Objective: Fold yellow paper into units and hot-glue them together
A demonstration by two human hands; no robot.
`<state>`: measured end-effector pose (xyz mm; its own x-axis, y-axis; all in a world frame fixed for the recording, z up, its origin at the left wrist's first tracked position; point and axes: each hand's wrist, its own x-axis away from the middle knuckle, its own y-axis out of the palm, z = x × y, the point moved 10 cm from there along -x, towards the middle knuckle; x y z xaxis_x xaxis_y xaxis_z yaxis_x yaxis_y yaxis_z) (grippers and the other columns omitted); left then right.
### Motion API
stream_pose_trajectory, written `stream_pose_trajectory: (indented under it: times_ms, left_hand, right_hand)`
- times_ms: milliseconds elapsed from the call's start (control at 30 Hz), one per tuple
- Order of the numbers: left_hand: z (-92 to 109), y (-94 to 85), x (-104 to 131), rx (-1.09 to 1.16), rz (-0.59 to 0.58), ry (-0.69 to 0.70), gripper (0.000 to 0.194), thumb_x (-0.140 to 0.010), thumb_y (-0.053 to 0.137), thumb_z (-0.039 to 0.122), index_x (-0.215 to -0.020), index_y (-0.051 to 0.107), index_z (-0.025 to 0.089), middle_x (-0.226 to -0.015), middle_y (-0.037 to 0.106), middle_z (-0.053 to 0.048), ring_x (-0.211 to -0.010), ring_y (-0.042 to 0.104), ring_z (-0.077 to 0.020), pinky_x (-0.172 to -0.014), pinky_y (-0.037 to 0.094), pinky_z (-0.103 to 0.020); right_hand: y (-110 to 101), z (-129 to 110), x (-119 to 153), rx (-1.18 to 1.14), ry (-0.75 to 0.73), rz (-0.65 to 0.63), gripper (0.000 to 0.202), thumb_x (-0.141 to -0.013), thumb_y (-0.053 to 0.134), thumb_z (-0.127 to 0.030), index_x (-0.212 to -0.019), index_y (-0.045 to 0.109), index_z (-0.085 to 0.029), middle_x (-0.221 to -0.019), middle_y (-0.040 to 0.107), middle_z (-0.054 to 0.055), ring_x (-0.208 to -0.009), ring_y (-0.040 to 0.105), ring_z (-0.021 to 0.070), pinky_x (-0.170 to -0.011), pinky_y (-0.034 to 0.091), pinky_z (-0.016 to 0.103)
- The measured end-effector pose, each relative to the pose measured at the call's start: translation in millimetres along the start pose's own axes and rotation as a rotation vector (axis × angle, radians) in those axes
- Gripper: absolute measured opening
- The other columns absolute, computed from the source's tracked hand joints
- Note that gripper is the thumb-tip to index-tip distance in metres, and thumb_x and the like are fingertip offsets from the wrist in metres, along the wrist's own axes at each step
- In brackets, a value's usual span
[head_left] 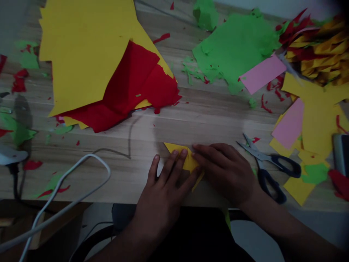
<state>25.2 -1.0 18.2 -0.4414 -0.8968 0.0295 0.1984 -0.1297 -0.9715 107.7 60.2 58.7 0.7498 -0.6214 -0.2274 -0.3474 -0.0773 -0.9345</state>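
Observation:
A small folded piece of yellow paper [177,147] lies near the table's front edge, with a pointed corner to the left. My left hand [165,189] rests palm down on it, fingers stretched and spread, two fingertips pressing on the paper. From the other side my right hand [227,171] has its fingers close together over the paper's right part, which they hide. Its thumb is out of sight. Open scissors [261,156] with dark blue handles lie just right of my right hand.
Large yellow sheets [84,54] with a crumpled red paper [136,80] lie at the back left. Green paper [237,47] and a pink strip [263,74] are further right. Folded yellow pieces [324,54] are heaped at the far right. A white cable [107,171] loops over the left front edge.

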Motion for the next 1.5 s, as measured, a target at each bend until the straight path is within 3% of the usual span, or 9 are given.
stream_pose_trajectory:
  times_ms: [167, 433, 767, 1000, 1133, 1300, 1500]
  left_hand:
    - [-1, 1.8, 1, 0.01, -0.023, -0.001, 0.08, -0.089, 0.06, 0.031, -0.159, 0.021, 0.033, -0.168, 0.015, -0.013, -0.155, 0.009, -0.029, -0.123, -0.002, -0.053]
    - [-1, -0.1, -1, 0.014, -0.028, -0.017, 0.081, -0.089, 0.062, 0.029, -0.159, 0.021, 0.034, -0.167, 0.02, -0.013, -0.154, 0.017, -0.0308, -0.123, 0.001, -0.054]
    - [0, -2.9, -1, -0.016, 0.026, -0.002, 0.084, -0.086, 0.063, 0.025, -0.159, 0.022, 0.032, -0.166, 0.022, -0.014, -0.153, 0.017, -0.03, -0.122, 0.0, -0.051]
    - [-2, -2.0, -1, -0.02, 0.017, -0.009, 0.087, -0.085, 0.065, 0.027, -0.159, 0.019, 0.035, -0.167, 0.019, -0.015, -0.153, 0.02, -0.031, -0.122, 0.002, -0.051]
    - [-1, -1.3, -1, -0.01, 0.016, -0.004, 0.088, -0.084, 0.067, 0.028, -0.158, 0.021, 0.038, -0.166, 0.02, -0.015, -0.153, 0.02, -0.0318, -0.121, 0.002, -0.051]
    - [0, -0.5, -2, -0.019, -0.003, -0.004, 0.09, -0.083, 0.069, 0.029, -0.158, 0.021, 0.04, -0.166, 0.02, -0.014, -0.154, 0.018, -0.0313, -0.121, 0.002, -0.052]
    - [0, -3.0, -2, -0.013, 0.007, 0.004, 0.091, -0.084, 0.069, 0.033, -0.159, 0.018, 0.036, -0.165, 0.023, -0.016, -0.153, 0.019, -0.0315, -0.121, -0.001, -0.052]
  right_hand:
    - [6, 1, -11, 0.009, 0.009, -0.051, 0.03, -0.099, 0.051, -0.018, -0.123, 0.067, -0.014, -0.132, 0.067, 0.008, -0.104, 0.055, 0.0258, -0.088, 0.054, 0.043]
    - [7, 2, -13, 0.0, 0.001, -0.069, 0.033, -0.097, 0.054, -0.018, -0.127, 0.066, -0.013, -0.133, 0.067, 0.007, -0.104, 0.057, 0.0273, -0.088, 0.056, 0.045]
    - [0, -2, 24, 0.015, 0.0, 0.019, 0.032, -0.096, 0.048, -0.01, -0.123, 0.066, -0.013, -0.135, 0.066, 0.007, -0.13, 0.056, 0.0283, -0.101, 0.056, 0.046]
    - [1, -2, 49, -0.019, 0.019, -0.091, 0.051, -0.091, 0.047, -0.005, -0.14, 0.055, -0.014, -0.144, 0.059, 0.007, -0.144, 0.042, 0.0237, -0.11, 0.051, 0.045]
    - [0, 0, 57, -0.042, 0.028, -0.106, 0.051, -0.092, 0.049, -0.007, -0.142, 0.054, -0.017, -0.143, 0.059, 0.007, -0.145, 0.041, 0.0233, -0.111, 0.051, 0.047]
    - [2, 1, 53, -0.019, 0.035, -0.084, 0.045, -0.094, 0.052, -0.011, -0.139, 0.057, -0.018, -0.141, 0.062, 0.005, -0.143, 0.044, 0.0234, -0.111, 0.05, 0.047]
    - [1, 1, 28, 0.02, 0.024, 0.013, 0.034, -0.095, 0.055, -0.013, -0.126, 0.066, -0.019, -0.135, 0.066, 0.003, -0.133, 0.055, 0.0265, -0.106, 0.052, 0.048]
